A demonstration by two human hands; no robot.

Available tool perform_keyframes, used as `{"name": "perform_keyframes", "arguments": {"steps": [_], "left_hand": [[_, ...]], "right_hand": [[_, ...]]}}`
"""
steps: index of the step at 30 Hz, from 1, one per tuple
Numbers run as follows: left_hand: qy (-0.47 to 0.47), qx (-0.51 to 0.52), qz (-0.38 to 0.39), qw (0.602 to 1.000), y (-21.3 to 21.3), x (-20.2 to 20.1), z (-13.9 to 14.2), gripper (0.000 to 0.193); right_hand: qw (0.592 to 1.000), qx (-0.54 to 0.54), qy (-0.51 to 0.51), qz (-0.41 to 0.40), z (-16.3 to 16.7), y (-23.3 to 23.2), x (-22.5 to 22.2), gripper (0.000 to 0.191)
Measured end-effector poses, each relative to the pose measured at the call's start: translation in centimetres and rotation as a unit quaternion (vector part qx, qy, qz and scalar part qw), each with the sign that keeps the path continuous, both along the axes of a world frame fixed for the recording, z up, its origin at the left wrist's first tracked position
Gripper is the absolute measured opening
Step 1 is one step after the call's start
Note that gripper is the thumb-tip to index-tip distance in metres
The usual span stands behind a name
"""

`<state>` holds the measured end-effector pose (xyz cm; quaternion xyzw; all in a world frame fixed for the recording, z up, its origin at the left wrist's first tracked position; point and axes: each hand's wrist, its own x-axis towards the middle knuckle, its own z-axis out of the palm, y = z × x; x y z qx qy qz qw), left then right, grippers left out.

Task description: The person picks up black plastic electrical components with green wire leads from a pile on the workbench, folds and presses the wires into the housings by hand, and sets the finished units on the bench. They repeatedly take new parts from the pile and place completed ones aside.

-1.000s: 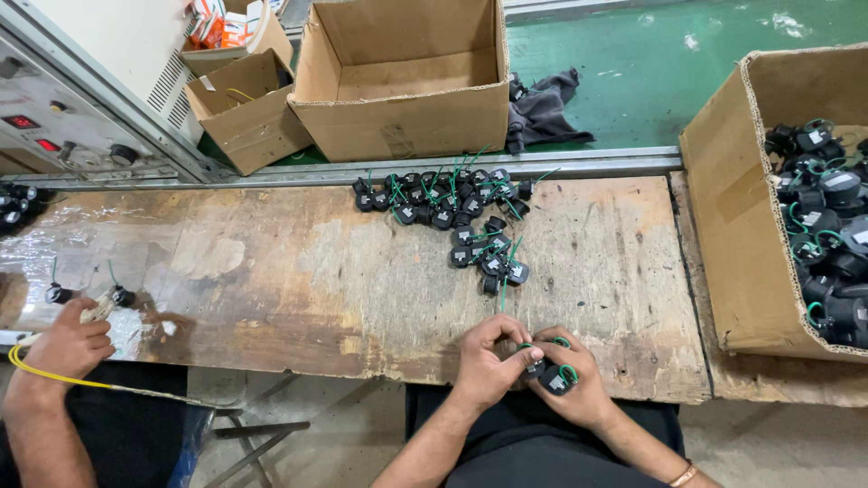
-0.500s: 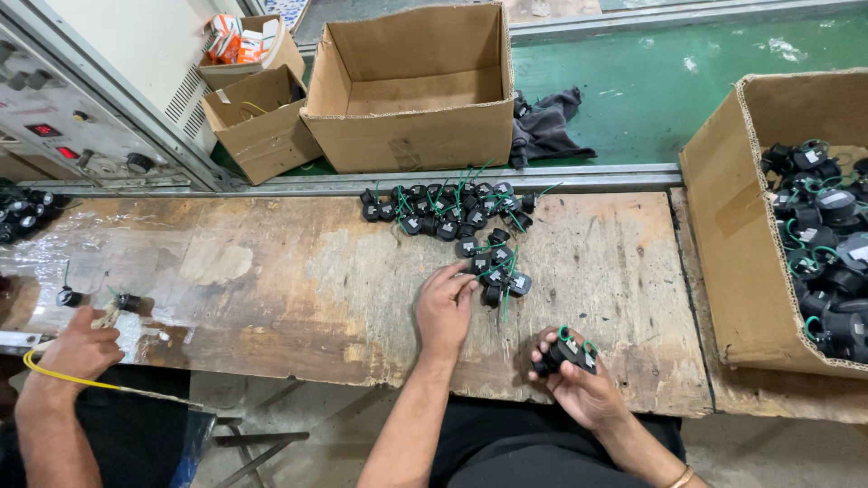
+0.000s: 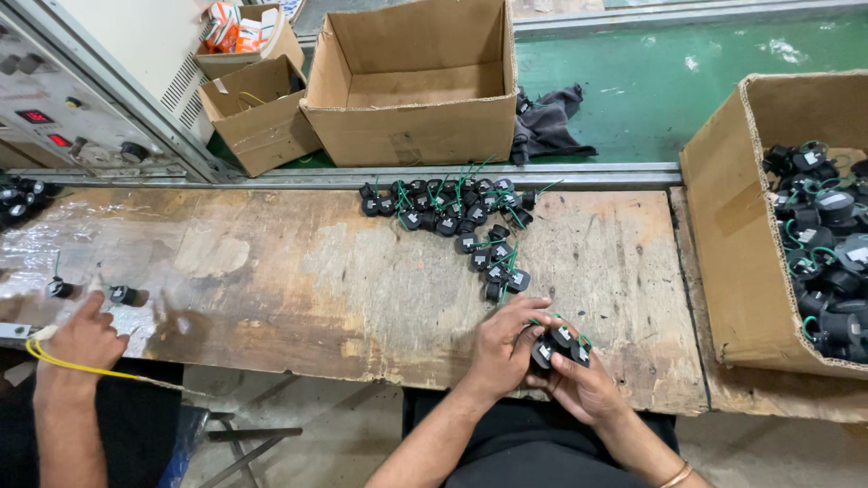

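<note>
both hands at the near table edge (image 3: 633,361): right hand (image 3: 592,384) gripping small black parts (image 3: 559,342) with green wires, left hand (image 3: 506,348) curled against them, fingertips partly hidden. pile (image 3: 470,226) of the same parts just beyond.

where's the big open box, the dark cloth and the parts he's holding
big open cardboard box (image 3: 411,136), head view, front wall
dark cloth (image 3: 547,126), head view, middle of the crumpled heap
held black parts (image 3: 562,342), head view, top face of one part
</note>
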<state>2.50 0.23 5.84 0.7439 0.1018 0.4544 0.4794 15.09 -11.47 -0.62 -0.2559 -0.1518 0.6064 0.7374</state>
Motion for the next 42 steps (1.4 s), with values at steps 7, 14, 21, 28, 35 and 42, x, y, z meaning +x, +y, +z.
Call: {"name": "perform_keyframes", "arguments": {"steps": [7, 14, 21, 28, 35, 42], "left_hand": [[0.017, 0.109, -0.041, 0.993, 0.9, -2.4, 1.9, 0.024], [0.037, 0.038, -0.053, 0.997, 2.0, -2.9, 0.0, 0.018], [0.087, -0.154, -0.032, 0.984, 0.7, -1.7, -1.2, 0.015], [0.031, -0.103, 0.076, 0.991, 5.2, -0.9, 0.2, 0.014], [0.169, 0.170, 0.193, 0.951, 8.2, -0.3, -1.1, 0.036], [0.125, 0.090, 0.249, 0.956, 8.6, -1.2, -2.8, 0.014]], "right_hand": [[0.998, 0.017, -0.034, -0.055, -0.4, 0.0, -0.5, 0.062], [0.977, 0.014, -0.170, -0.131, -0.5, 0.4, -1.5, 0.051], [0.892, -0.019, -0.426, -0.152, -0.4, -0.1, -1.1, 0.049], [0.991, 0.073, -0.063, -0.088, -0.6, -0.4, -0.4, 0.058], [0.994, 0.050, 0.078, -0.059, -0.9, -0.3, 0.5, 0.059], [0.993, 0.045, 0.075, -0.077, -1.1, -0.4, 0.6, 0.060]]}}
